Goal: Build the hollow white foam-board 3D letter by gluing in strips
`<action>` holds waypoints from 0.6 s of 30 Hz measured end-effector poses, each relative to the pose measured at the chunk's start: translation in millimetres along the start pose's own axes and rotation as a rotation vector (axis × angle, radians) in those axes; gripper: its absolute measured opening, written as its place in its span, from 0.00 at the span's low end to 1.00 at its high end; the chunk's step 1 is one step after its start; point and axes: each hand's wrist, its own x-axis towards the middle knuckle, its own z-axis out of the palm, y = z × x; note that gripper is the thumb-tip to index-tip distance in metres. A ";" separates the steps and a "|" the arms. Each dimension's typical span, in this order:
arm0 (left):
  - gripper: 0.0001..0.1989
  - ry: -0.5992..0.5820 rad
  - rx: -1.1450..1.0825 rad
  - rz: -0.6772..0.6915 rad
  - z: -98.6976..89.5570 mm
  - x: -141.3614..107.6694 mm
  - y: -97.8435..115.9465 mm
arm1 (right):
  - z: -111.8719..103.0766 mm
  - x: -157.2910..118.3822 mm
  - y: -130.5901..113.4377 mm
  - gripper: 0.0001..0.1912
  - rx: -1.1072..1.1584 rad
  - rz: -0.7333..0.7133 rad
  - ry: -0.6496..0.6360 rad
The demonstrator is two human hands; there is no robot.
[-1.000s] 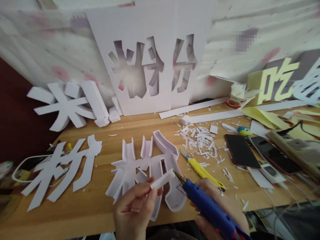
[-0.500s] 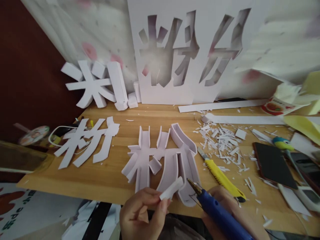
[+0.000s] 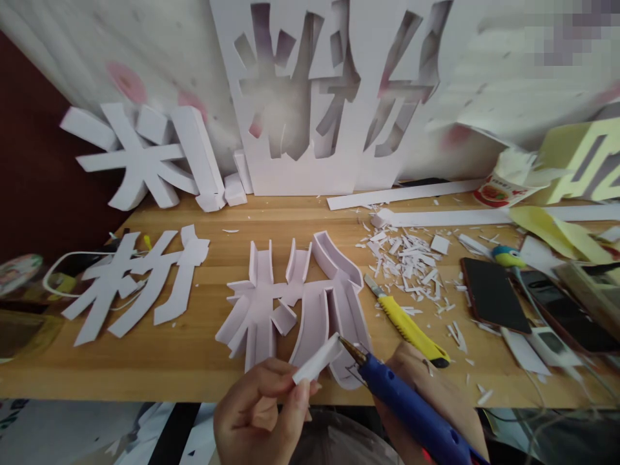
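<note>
My left hand (image 3: 265,408) pinches a short white foam-board strip (image 3: 317,361) between thumb and fingers. In my right hand (image 3: 431,394) is a blue hot glue gun (image 3: 407,400) with a brass nozzle. That nozzle tip is at the strip's far end; whether they touch I cannot tell. Behind both hands, a white foam-board letter form (image 3: 261,300) with upright side walls lies on the table, its lower edge partly hidden by my left hand and the strip. A yellow utility knife (image 3: 407,323) lies just beyond my right hand.
On the wooden table (image 3: 203,361), white scraps (image 3: 407,258) are heaped behind the knife. A phone (image 3: 494,294) lies to the right, flat cut-out characters (image 3: 130,284) to the left. A finished white character (image 3: 140,158) and a cut-out board (image 3: 300,177) stand at the back, near a paper cup (image 3: 504,187).
The nozzle has come to the strip's far end, where before there was a gap. The view has shifted rightward, bringing yellow cut-out letters into sight.
</note>
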 end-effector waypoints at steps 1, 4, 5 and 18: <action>0.11 0.007 0.018 0.006 0.1 -0.6 0.0 | -0.5 0.3 -0.4 0.11 0.005 -0.001 0.000; 0.13 0.013 0.050 0.016 -0.5 -2.0 0.3 | -3.3 3.9 -5.1 0.10 0.017 -0.032 0.018; 0.13 0.017 0.050 0.023 -0.7 -2.2 0.6 | -4.3 5.0 -6.9 0.10 0.024 -0.040 0.030; 0.07 -0.023 -0.016 0.060 1.0 -1.7 5.6 | -3.1 -2.8 -8.3 0.12 0.064 -0.020 0.054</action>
